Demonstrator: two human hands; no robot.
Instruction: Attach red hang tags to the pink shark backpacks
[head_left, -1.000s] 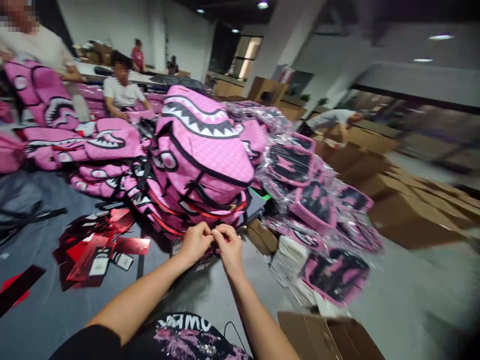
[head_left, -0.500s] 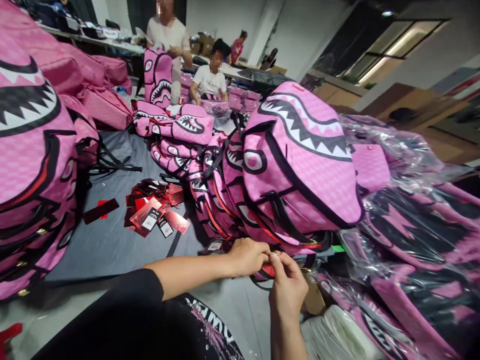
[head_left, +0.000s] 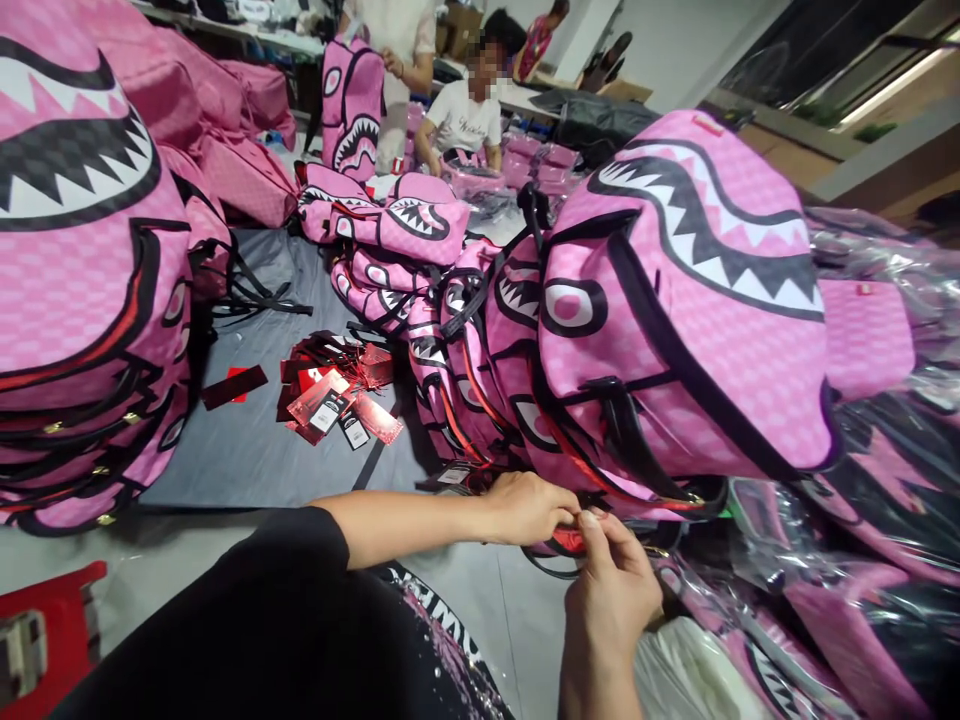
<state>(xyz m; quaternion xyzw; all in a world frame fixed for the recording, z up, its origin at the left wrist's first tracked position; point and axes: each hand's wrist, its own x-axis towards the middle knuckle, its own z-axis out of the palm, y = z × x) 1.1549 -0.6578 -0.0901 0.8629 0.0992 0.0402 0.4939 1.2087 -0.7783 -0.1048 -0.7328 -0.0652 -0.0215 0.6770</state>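
Note:
My left hand (head_left: 529,508) and my right hand (head_left: 613,570) meet fingertip to fingertip at the lower edge of a pink backpack (head_left: 697,300) with a shark-mouth print. Both are closed in a pinch; what lies between the fingertips is too small to make out. Just under them shows a bit of red material (head_left: 570,541) with a thin black loop. Beside my left hand, a dark tag (head_left: 454,475) with a white label rests against the bags. A pile of red and black tags (head_left: 337,390) lies on the grey table (head_left: 255,460).
More pink backpacks (head_left: 75,290) are stacked at the left. Plastic-wrapped bags (head_left: 885,500) fill the right side. Farther back, a person in a white shirt (head_left: 465,125) sits, and another stands beside an upright pink backpack (head_left: 352,110). A red object (head_left: 64,625) is at lower left.
The view has shifted, so the bags and tags appear larger or displaced, and more of the red object shows at lower left. My hands keep their fingertips together at the backpack's edge.

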